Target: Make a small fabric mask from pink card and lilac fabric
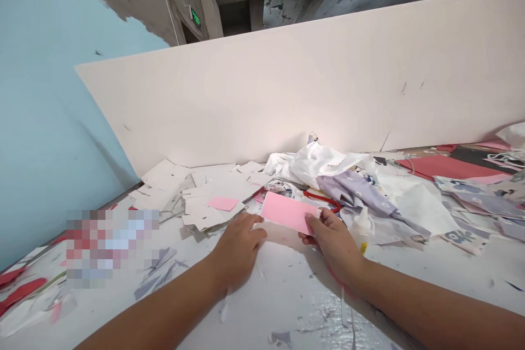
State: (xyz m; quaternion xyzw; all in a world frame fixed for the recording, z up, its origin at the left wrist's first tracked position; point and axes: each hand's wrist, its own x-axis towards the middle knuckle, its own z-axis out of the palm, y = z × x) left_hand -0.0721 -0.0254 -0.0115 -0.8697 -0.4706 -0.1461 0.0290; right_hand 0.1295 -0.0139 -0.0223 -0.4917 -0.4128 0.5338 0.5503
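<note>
A pink piece of paper (287, 212) with a pale edge is held above the white table. My right hand (334, 238) grips it at its right end, thumb on top and fingers beneath. Close to its left corner is my left hand (240, 249), loosely curled with thumb and forefinger apart; whether a fingertip touches the paper I cannot tell. Behind the left hand, a smaller pink piece (223, 204) lies on white paper sheets (200, 208). Beyond my right hand stands a white squeeze bottle (362, 225) with a yellow mark low on it.
White cloth (315, 161) and lilac cloth (356, 191) are heaped behind, with a red loop (324, 198) partly under them. Red sheets (447, 167) and patterned scraps (484, 202) lie at right. A pale panel (287, 93) bounds the table (283, 295) at the back.
</note>
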